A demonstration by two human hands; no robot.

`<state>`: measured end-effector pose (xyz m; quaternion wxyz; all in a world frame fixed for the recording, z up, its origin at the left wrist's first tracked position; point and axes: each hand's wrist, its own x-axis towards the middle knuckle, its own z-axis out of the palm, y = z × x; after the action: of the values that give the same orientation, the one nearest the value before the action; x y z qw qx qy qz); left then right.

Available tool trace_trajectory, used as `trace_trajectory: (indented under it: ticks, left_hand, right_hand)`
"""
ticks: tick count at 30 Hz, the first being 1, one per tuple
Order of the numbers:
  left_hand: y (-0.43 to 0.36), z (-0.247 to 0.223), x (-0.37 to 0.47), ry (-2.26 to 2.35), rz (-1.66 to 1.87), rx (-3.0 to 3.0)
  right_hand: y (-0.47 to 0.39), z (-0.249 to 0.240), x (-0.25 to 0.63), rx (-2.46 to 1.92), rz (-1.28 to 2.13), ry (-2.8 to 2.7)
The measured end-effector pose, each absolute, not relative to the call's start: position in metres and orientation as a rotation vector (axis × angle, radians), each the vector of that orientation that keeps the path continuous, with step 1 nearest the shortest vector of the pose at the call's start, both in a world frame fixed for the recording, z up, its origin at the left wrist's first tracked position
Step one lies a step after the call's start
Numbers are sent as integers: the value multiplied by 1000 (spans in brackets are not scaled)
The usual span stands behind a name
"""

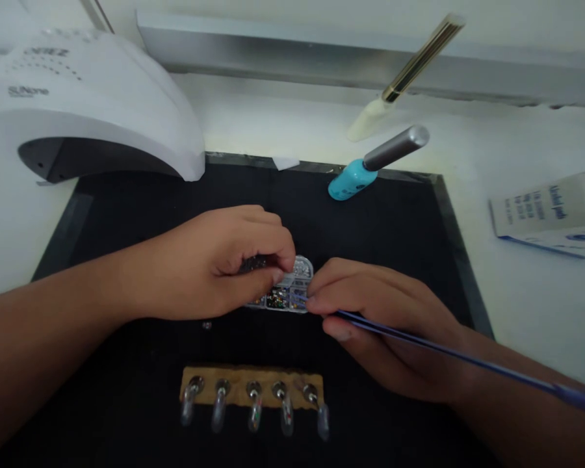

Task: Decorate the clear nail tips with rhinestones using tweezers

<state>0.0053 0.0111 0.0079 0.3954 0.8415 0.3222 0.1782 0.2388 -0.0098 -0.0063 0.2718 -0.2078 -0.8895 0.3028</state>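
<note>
We have the clear compartment case (278, 299) of tiny coloured beads on the dark mat (370, 227), tucked between our hands. Our left hand (209, 266) arches over it from the left, thumb and forefinger bent close at a small clear lid (288, 279); in this dim, soft view we cannot tell whether they pinch it or merely steady it. Our right hand (394, 312) comes in from the right, thumb and fingers pinching purple tweezers (448, 351) near the tips, a grip that probably gives finer control over such small pieces. The tips point into the case's right-hand compartments, while the long shanks lie back across the palm. On the near side of the case, five clear nail tips (255, 415) stand out from little metal holders on a tan strip (238, 376), spaced apart, likely so each can be reached without touching its neighbour. A small shiny bit (207, 325) lies near the case's left end. Beyond the case stand a turquoise bottle (351, 180) and a cream one (368, 119), with a white lamp (127, 91) to the far left. Well right of the case, an alcohol-pads packet (556, 208) rests on the white bench (526, 299), off the mat.
</note>
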Motion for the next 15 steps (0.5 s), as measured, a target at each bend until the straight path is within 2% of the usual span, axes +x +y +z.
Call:
trace_trajectory:
  ticks: [15]
  left_hand:
    - [12, 9, 7, 786, 453, 2159]
  right_hand:
    - [-9, -5, 240, -565, 798, -2407]
